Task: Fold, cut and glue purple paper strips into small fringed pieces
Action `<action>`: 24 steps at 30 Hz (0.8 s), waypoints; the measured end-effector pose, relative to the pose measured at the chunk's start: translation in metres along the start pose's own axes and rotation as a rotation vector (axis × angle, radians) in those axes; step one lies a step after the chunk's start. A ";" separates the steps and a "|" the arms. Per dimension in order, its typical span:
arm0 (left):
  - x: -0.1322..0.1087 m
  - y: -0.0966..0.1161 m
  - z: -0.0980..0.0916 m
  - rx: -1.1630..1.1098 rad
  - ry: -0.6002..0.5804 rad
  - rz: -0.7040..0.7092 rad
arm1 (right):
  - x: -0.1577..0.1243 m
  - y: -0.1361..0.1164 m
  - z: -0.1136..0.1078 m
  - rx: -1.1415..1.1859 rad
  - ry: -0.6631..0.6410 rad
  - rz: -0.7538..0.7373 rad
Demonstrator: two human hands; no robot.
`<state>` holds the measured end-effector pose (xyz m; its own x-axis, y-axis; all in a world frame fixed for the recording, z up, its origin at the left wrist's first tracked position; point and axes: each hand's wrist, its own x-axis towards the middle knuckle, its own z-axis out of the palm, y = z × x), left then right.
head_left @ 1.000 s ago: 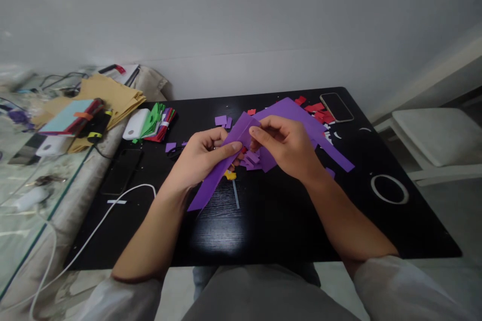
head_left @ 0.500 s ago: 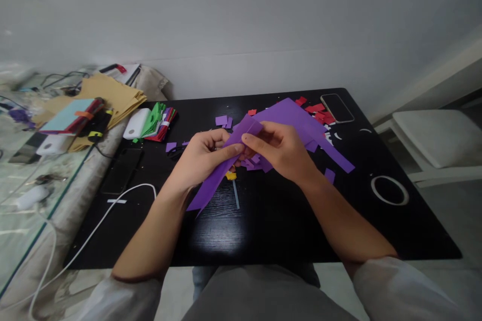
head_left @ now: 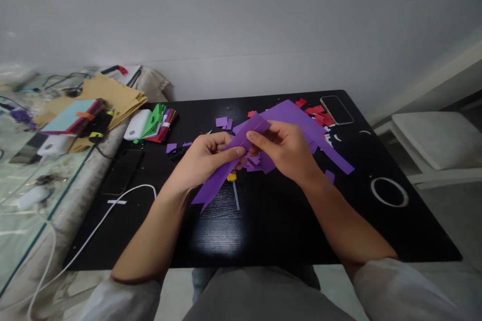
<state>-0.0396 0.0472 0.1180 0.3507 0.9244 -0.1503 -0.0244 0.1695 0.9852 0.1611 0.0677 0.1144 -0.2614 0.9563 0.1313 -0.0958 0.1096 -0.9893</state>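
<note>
A folded strip of purple paper (head_left: pixel 220 180) slants between my hands above the black table. My left hand (head_left: pixel 211 158) pinches it near its middle, thumb on top and fingers beneath. With thumb and fingers, my right hand (head_left: pixel 284 148) grips it close to its upper end. Behind my right hand lies a larger purple sheet (head_left: pixel 288 110). Small cut purple pieces (head_left: pixel 253 163) are heaped just beyond the strip. A yellow-tipped screwdriver-like tool (head_left: pixel 232 177) with a thin pale shaft is partly hidden below it. Scissors (head_left: pixel 176 152) sit by my left hand, mostly covered.
Red paper scraps (head_left: pixel 320 114) and a phone (head_left: pixel 337 110) are at the back right, a white ring (head_left: pixel 389 191) at the right. Bundled coloured paper (head_left: pixel 160 123), a dark phone (head_left: pixel 122 173) and a white cable (head_left: pixel 94 228) are on the left. A white chair (head_left: pixel 437 138) stands beside the table.
The purple strip has shifted slightly up and to the right in my fingers. Both hands keep their pinch, and the fold line near its upper end shows more clearly.
</note>
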 end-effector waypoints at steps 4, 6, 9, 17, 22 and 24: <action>0.001 -0.001 -0.001 -0.003 -0.010 -0.016 | 0.000 0.002 0.000 -0.020 0.015 -0.012; 0.001 0.000 -0.004 0.025 -0.030 -0.034 | 0.001 0.003 -0.002 -0.036 0.057 -0.029; 0.000 0.003 -0.012 0.109 -0.061 -0.037 | 0.005 0.003 -0.010 -0.031 0.156 -0.075; -0.001 0.009 -0.045 0.094 0.229 0.091 | 0.012 -0.002 -0.026 0.087 0.276 -0.118; 0.007 0.008 -0.052 -0.095 0.487 0.284 | 0.009 -0.007 -0.032 0.036 0.131 -0.029; 0.008 0.007 -0.051 -0.139 0.526 0.362 | 0.007 -0.010 -0.036 -0.057 -0.044 0.050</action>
<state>-0.0847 0.0733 0.1198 -0.2063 0.9693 0.1338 -0.1878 -0.1735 0.9668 0.1949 0.0836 0.1226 -0.3068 0.9481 0.0834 -0.0270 0.0789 -0.9965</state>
